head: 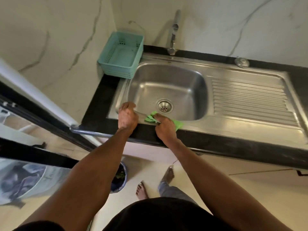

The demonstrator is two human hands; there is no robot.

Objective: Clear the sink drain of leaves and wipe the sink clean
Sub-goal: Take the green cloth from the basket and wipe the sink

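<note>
The left hand (pixel 127 116) is curling over the sink (pixel 166 77) rim, seemingly bracing, while the right hand (pixel 165 126) is clutching the cloth (pixel 150 118), wiping the front edge by the leaf-free drain (pixel 164 106).

Figure: Two hands at the near rim of a steel sink (pixel 166 77), seen from above.
The left hand (pixel 127 116) grips the rim with its fingers (pixel 127 105) curled over the edge. Just beside it, the right hand (pixel 165 126) holds a green cloth (pixel 150 118) against the rim, near the drain (pixel 164 106). A teal basket (pixel 116 72) stands on the black surface (pixel 100 114) at the sink's far-left corner.
</note>
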